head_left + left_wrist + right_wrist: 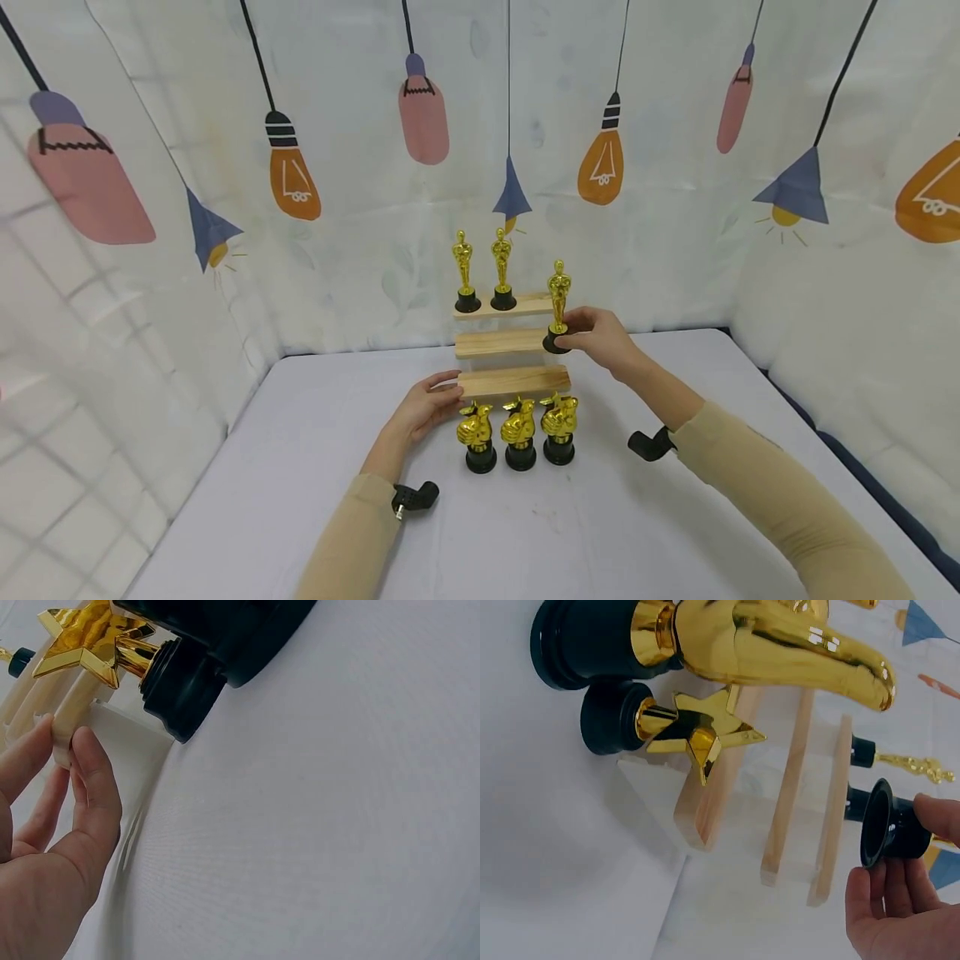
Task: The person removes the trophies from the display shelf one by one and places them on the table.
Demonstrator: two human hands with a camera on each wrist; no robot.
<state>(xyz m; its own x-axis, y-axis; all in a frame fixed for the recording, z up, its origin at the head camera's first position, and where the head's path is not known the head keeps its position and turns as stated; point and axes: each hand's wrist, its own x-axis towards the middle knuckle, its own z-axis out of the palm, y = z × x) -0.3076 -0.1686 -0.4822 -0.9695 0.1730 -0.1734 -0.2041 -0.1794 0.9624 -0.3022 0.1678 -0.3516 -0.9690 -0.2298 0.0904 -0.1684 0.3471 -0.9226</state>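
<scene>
My right hand (600,340) grips a golden figure trophy (558,292) by its black base, in front of the right end of the top shelf (525,306). In the right wrist view the rim of that base (877,825) faces the camera, apart from the wooden boards. My left hand (429,406) pinches the left end of the lowest board (513,382) between thumb and fingers, which the left wrist view shows close up. Two matching figure trophies (464,267) stand upright on the top shelf, at its left and middle.
Three gold thumbs-up trophies (520,433) stand in a row on the white table (300,467) before the stepped stand. Star trophies (705,731) stand between them and the stand, mostly hidden in the head view. A lamp-print backdrop (360,250) rises behind.
</scene>
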